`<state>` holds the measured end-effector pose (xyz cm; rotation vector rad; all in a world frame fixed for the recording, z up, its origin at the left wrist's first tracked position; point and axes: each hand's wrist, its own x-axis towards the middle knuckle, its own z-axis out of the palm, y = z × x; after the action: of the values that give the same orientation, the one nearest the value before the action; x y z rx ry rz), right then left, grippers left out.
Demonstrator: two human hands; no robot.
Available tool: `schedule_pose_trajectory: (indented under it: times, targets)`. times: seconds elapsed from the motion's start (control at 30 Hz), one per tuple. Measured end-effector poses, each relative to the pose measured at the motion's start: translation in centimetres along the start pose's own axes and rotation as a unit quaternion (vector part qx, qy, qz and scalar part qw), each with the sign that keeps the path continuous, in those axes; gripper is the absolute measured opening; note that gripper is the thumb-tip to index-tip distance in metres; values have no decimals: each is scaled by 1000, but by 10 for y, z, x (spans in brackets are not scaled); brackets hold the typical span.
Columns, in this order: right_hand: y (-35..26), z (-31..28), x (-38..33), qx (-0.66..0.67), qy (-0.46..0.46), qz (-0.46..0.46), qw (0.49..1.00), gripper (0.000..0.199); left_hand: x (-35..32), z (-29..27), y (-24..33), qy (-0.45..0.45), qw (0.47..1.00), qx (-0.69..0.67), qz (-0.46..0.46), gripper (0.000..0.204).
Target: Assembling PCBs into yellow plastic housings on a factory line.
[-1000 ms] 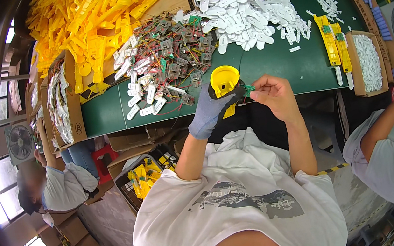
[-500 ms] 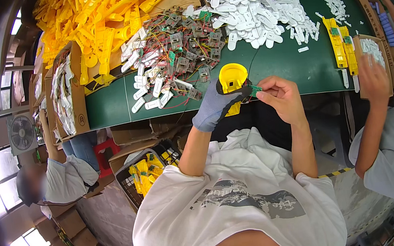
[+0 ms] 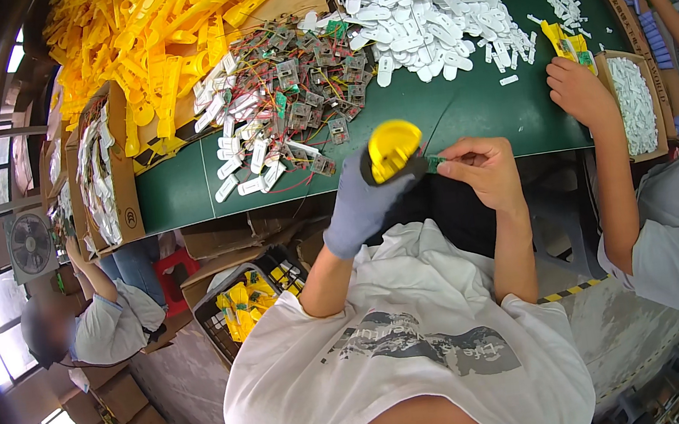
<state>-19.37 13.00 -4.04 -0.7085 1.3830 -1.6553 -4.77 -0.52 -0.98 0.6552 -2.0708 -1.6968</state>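
Starting way over on the left, another person (image 3: pixel 109 322) in a light shirt is sitting low down by a window, next to a grey fan (image 3: pixel 30 245) and a cardboard box (image 3: pixel 104 167) that's standing on its side with white pieces spilling out. Moving in, a huge heap of yellow plastic parts (image 3: pixel 144 41) is piling up along the back of the green table (image 3: pixel 478 108), and right beside it a tangle of small circuit boards with red wires (image 3: pixel 292 92) is sprawling across the table, mixed in with white pieces at its near edge. Under the table edge a dark crate (image 3: pixel 242 311) is holding more yellow bits. Now the main bit: the left hand (image 3: pixel 360 205), in a grey glove, is gripping a round yellow housing (image 3: pixel 393 149) and holding it up just off the near edge of the table, above the lap. Right next to it the bare right hand (image 3: pixel 481 171) is pinching a small green part (image 3: pixel 434 163) between the fingertips and pressing it against the side of the yellow housing, so both hands are closed on something. Behind them a big pile of white plastic pieces (image 3: pixel 425 9) is covering the back of the table. Further right, a co-worker's hand (image 3: pixel 581 88) is resting on the table just beside a box of small white parts (image 3: pixel 635 99), with some yellow pieces (image 3: pixel 567 39) lying close behind it.
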Motion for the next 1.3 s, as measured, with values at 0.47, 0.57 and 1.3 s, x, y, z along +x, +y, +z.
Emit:
schedule_pose_trajectory:
  times: [0.47, 0.57, 1.3]
  targets:
    - [0, -3, 43, -25, -13, -22, 999, 14, 55, 19, -42, 16, 865, -467, -183, 49]
    - [4, -1, 51, -19, 4, -31, 999, 12, 53, 20, -49, -24, 881, -428, -200, 51]
    - [16, -13, 56, 19, 24, -32, 999, 8, 46, 26, -38, -33, 911, -384, -145, 34]
